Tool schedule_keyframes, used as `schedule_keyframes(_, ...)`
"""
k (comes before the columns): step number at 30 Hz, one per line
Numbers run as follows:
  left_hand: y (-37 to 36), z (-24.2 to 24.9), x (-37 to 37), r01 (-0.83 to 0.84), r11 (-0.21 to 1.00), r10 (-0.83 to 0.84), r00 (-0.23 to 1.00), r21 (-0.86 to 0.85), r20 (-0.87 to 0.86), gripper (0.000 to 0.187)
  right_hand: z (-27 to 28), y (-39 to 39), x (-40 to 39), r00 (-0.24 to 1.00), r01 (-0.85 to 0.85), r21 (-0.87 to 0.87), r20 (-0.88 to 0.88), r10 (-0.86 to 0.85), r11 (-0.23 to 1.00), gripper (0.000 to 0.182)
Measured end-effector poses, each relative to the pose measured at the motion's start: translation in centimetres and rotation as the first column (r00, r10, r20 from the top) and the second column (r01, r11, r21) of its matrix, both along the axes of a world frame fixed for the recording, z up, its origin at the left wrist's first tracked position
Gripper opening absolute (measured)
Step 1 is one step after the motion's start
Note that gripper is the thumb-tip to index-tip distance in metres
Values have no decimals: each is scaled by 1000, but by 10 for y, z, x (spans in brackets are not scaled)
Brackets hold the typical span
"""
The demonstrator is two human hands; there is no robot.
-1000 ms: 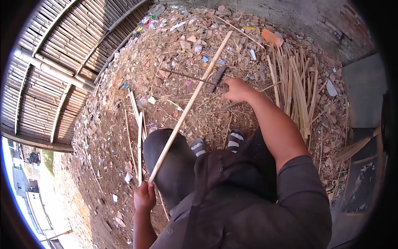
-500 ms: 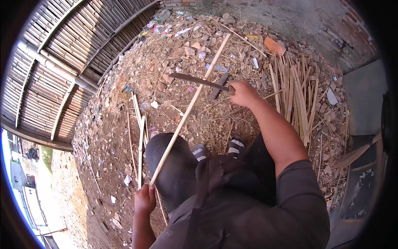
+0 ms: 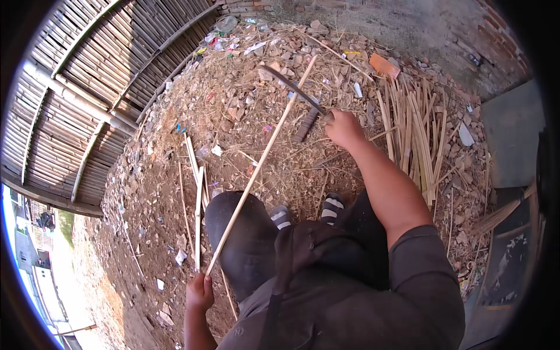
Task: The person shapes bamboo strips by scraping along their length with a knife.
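Note:
My right hand (image 3: 344, 127) is closed round the handle of a machete (image 3: 296, 90), its dark curved blade pointing up and left. In this view the blade crosses the upper part of a long pale bamboo strip (image 3: 259, 163). The strip slants over my left knee, and its lower end is gripped by my left hand (image 3: 200, 291). A short dark ridged bar (image 3: 306, 124) lies on the ground just below the blade. Several cut strips (image 3: 198, 210) lie on the dirt left of my knee, passing close to my left hand.
A pile of split bamboo strips (image 3: 417, 128) lies on the right. Rubble, straw and litter cover the ground, with an orange tile piece (image 3: 384, 65) near the brick wall (image 3: 402, 29). A bamboo fence (image 3: 99, 81) stands at the left, a grey panel (image 3: 513, 137) at the right.
The machete blade has tilted, its tip swinging up and to the right. The strip's lower end and my left hand have shifted slightly down and left.

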State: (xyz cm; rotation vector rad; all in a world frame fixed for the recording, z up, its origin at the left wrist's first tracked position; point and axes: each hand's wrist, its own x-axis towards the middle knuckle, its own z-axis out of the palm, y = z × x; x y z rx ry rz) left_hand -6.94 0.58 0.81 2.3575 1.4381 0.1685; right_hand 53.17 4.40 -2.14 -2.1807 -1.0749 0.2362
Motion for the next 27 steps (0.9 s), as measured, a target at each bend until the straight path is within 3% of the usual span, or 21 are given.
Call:
schedule_keyframes(3, -4, 13, 0, -35, 998, 35, 999, -43, -3, 36, 0, -11, 15, 999, 34, 5, -17, -34, 999, 22)
schedule_keyframes(7, -5, 8, 5, -8, 995, 13, 999, -95, 53, 36, 17, -18, -13, 952, -238, 6, 202, 231, 971, 23)
schedule_keyframes(10, -3, 12, 20, 2, 995, 5, 998, -103, 66, 36, 32, -21, -45, 807, -525, -87, 265, 528, 847, 23)
schedule_keyframes(13, -4, 8, 27, -2, 1000, 2, 1000, -19, 10, 35, 42, -18, -55, 698, -594, -221, 337, 632, 774, 23)
schedule_keyframes(17, -14, 14, 40, -52, 996, 57, 996, 73, -65, 34, -9, -3, -4, 820, -572, -276, -218, 529, 772, 28)
schedule_keyframes(18, -13, 13, 41, -50, 995, 58, 994, 86, -92, 34, -15, -6, -7, 851, -525, -212, -123, 511, 824, 29)
schedule_keyframes(21, -12, 18, 43, -41, 997, 47, 995, 66, -93, 34, 30, -17, -36, 876, -460, -239, 37, 482, 855, 20)
schedule_keyframes(24, -15, 19, 52, -67, 994, 78, 987, 83, -137, 34, 49, -25, -66, 686, -638, -376, 117, 718, 672, 17)
schedule_keyframes(27, -13, 12, 50, -42, 997, 50, 991, 68, -126, 34, 32, -24, -61, 689, -645, -336, 132, 713, 686, 16)
